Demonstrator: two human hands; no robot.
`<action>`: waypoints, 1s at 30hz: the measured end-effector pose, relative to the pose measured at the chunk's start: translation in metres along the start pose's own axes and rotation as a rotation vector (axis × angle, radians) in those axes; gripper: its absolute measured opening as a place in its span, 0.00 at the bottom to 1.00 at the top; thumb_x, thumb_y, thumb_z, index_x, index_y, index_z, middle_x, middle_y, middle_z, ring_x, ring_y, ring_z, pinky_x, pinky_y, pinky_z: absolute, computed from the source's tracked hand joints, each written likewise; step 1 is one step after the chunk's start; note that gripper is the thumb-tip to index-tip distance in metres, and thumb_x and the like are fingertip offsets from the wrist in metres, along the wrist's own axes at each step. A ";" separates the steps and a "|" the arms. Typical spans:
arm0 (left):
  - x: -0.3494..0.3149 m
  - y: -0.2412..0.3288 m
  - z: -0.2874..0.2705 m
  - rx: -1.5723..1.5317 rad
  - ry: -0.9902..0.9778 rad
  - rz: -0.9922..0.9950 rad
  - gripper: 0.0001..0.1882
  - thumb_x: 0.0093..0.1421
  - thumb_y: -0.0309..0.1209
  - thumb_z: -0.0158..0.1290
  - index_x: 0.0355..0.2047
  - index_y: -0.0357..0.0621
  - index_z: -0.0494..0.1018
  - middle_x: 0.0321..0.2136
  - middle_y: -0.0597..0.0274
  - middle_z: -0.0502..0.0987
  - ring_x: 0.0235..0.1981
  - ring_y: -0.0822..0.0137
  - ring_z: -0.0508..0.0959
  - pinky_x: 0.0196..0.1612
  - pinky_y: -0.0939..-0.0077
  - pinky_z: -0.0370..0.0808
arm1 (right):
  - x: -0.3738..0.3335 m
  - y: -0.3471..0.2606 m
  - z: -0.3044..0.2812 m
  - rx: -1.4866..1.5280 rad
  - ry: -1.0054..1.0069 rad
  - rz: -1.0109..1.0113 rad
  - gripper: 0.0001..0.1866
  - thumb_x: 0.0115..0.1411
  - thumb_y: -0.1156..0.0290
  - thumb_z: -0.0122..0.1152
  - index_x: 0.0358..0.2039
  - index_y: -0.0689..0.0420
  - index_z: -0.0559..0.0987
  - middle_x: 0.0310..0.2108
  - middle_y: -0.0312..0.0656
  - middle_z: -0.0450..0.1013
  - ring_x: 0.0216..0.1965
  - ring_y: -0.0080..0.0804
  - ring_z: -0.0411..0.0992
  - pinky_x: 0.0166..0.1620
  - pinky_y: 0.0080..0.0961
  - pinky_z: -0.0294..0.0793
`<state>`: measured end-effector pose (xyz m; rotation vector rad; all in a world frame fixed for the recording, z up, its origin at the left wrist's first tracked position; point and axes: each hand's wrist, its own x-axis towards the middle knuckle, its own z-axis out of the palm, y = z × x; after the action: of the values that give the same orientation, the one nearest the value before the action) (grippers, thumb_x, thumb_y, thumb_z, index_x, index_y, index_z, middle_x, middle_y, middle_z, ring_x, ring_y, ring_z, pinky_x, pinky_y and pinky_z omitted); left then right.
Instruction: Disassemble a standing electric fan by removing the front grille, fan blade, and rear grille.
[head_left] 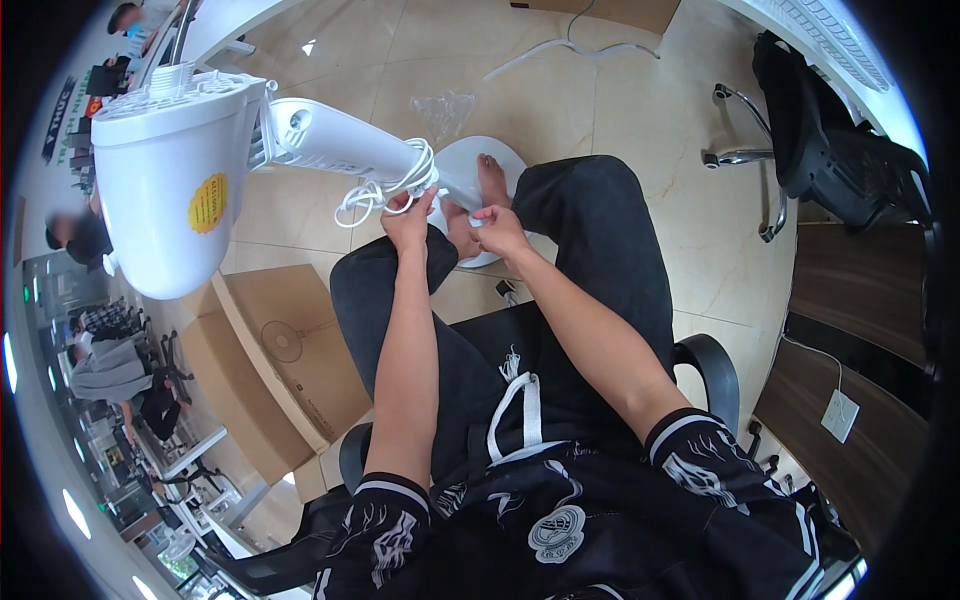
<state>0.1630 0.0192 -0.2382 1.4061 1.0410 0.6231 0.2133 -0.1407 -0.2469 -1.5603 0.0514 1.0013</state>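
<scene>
A white standing fan without blades or grille leans up from the floor. Its motor housing (150, 190) with a round yellow sticker is at the upper left, and a metal shaft (183, 35) sticks out of it. The thick white column (350, 140) slopes down to a round white base (462, 152) under my bare feet. A white power cord (375, 196) hangs in loose coils around the column. My left hand (408, 222) is closed on the cord beside the coils. Lower down, my right hand (502, 233) pinches something small and pale by the column; its kind is unclear.
An open cardboard box (290, 350) with a fan drawing stands left of my legs. Clear plastic wrap (442, 112) and a pale strip (540, 50) lie on the tiles. A black office chair (840, 160) and dark wood panel (860, 300) are on the right. People sit far left.
</scene>
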 end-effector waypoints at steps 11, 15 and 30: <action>0.001 -0.001 -0.008 -0.130 -0.101 -0.161 0.18 0.55 0.29 0.65 0.39 0.29 0.73 0.33 0.54 0.78 0.28 0.66 0.80 0.30 0.74 0.82 | -0.009 -0.004 0.005 0.007 0.004 0.024 0.22 0.46 0.78 0.62 0.44 0.65 0.73 0.26 0.38 0.72 0.23 0.23 0.70 0.26 0.19 0.69; 0.001 -0.002 -0.001 -0.025 0.001 0.024 0.24 0.47 0.24 0.70 0.40 0.32 0.68 0.30 0.57 0.76 0.28 0.69 0.80 0.30 0.77 0.81 | -0.006 -0.004 0.003 0.021 0.004 0.027 0.22 0.46 0.78 0.62 0.44 0.65 0.73 0.27 0.38 0.72 0.23 0.23 0.70 0.26 0.19 0.70; -0.073 -0.011 0.047 0.066 -0.457 -0.049 0.22 0.48 0.29 0.70 0.42 0.34 0.75 0.31 0.58 0.80 0.31 0.71 0.79 0.35 0.77 0.78 | 0.091 0.082 -0.059 -0.190 0.195 -0.301 0.27 0.49 0.68 0.67 0.50 0.64 0.78 0.70 0.50 0.48 0.70 0.42 0.48 0.58 0.32 0.68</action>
<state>0.1681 -0.0686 -0.2401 1.4856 0.7312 0.2141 0.2580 -0.1675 -0.3719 -1.7737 -0.1430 0.6299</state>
